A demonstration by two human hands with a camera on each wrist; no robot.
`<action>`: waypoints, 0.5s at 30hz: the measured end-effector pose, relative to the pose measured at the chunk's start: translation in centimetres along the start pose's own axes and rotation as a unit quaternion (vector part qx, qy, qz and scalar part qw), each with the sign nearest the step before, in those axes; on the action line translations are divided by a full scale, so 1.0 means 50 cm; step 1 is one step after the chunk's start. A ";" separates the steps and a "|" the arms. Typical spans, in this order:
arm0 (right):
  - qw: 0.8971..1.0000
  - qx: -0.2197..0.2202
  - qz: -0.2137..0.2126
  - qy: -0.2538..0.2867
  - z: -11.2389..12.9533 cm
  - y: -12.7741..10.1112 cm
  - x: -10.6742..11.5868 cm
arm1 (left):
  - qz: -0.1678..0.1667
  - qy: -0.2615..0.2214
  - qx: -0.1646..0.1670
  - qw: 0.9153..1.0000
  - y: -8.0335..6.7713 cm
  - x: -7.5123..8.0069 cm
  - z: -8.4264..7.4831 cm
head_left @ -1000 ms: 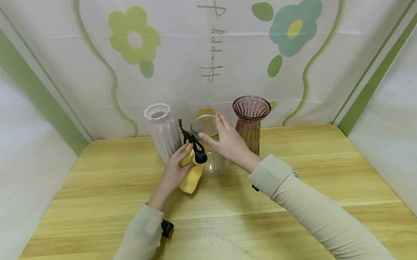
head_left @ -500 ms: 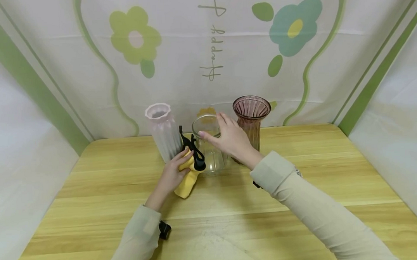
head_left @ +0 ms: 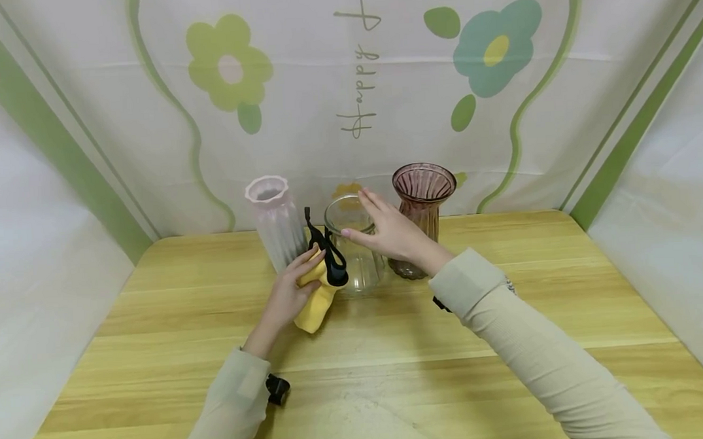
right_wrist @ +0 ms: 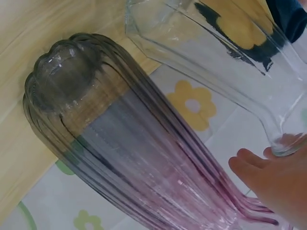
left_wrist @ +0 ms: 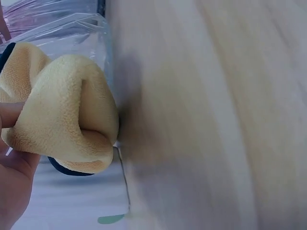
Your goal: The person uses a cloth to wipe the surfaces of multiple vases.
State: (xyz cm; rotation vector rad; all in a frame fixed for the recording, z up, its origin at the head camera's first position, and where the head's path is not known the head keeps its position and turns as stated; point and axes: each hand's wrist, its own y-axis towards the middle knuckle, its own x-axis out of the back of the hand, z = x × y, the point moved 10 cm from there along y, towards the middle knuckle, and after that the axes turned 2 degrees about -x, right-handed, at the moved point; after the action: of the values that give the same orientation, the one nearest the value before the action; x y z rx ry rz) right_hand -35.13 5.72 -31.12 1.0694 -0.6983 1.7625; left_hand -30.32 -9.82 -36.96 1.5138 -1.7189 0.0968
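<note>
Left hand (head_left: 288,294): fingers and thumb pinching a yellow cloth.

Yellow cloth (head_left: 315,309): plush, bunched, in the left fingers. Long axis slanting; loose lower end falls below the fingertips toward the person, upper end rises past them. Edged in black.

Black strap (head_left: 317,237): at the cloth's upper end, looped, above the left fingertips.

Right hand (head_left: 396,234): thumb and fingers spread apart, laid at the rim of a clear vase, thumb on the near side, fingertips farther back. Firmness of hold: cannot tell.

Clear vase (head_left: 360,271): glass, upright, long axis vertical, body below the right fingers. Governing relation: its wall lies just to the right of the left fingers, cloth against or close beside it; contact cannot be told. Right hand nearer the mouth, left hand nearer the lower wall.

White-pink vase (head_left: 277,226): ribbed, upright, behind and slightly left of the left fingertips.

Purple vase (head_left: 424,185): ribbed glass, flared mouth, upright, just right of the right fingers.

Table (head_left: 482,371): wood-patterned, beneath both hands.

Backdrop (head_left: 310,84): flower-printed, beyond all fingertips.
</note>
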 end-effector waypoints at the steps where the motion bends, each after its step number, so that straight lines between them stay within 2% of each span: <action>1: 1.000 -0.004 0.001 0.002 0.000 -0.001 0.000 | -0.003 -0.001 -0.003 1.000 0.001 0.002 -0.003; 8: 0.999 -0.035 0.002 0.020 0.002 -0.014 -0.006 | -0.022 -0.002 -0.025 0.999 0.011 0.016 -0.028; 15: 0.998 -0.062 -0.013 0.021 0.009 -0.022 -0.010 | -0.013 0.004 -0.025 1.000 0.019 0.011 -0.031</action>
State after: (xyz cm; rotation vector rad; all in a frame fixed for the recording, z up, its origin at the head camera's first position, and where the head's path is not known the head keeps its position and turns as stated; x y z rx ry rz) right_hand -33.84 5.60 -31.33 0.9499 -0.7539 1.6913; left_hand -30.29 -9.16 -35.20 1.4963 -1.6831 0.0453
